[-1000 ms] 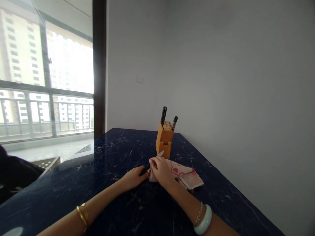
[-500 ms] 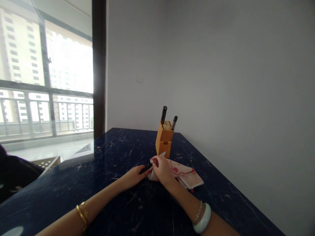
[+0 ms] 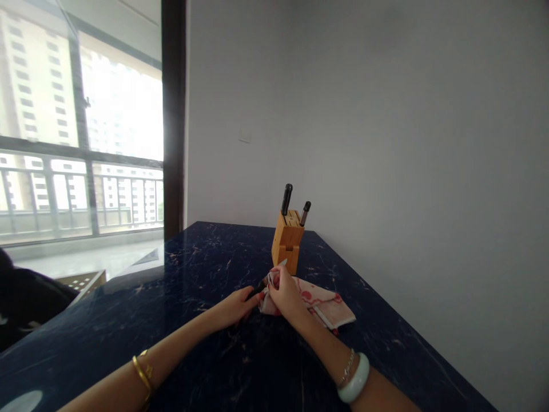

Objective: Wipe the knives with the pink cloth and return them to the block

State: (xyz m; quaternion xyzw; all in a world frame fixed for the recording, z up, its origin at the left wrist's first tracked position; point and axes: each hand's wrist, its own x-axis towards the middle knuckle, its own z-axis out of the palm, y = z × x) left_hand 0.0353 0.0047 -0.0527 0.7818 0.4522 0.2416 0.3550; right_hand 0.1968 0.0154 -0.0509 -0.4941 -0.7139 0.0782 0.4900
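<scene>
Your left grip (image 3: 238,305) wraps the knife handle (image 3: 256,290), seemingly for steadiness; your right grip (image 3: 286,292) pinches the towel (image 3: 319,297) against the blade (image 3: 283,262).

2 forearms (image 3: 184,336) converge forward; hands (image 3: 288,294) close together, fingers (image 3: 278,269) curled.

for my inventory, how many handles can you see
3: a black handle in the left hand; a left handle and a right handle in the wooden block. The cloth may hide more.
</scene>
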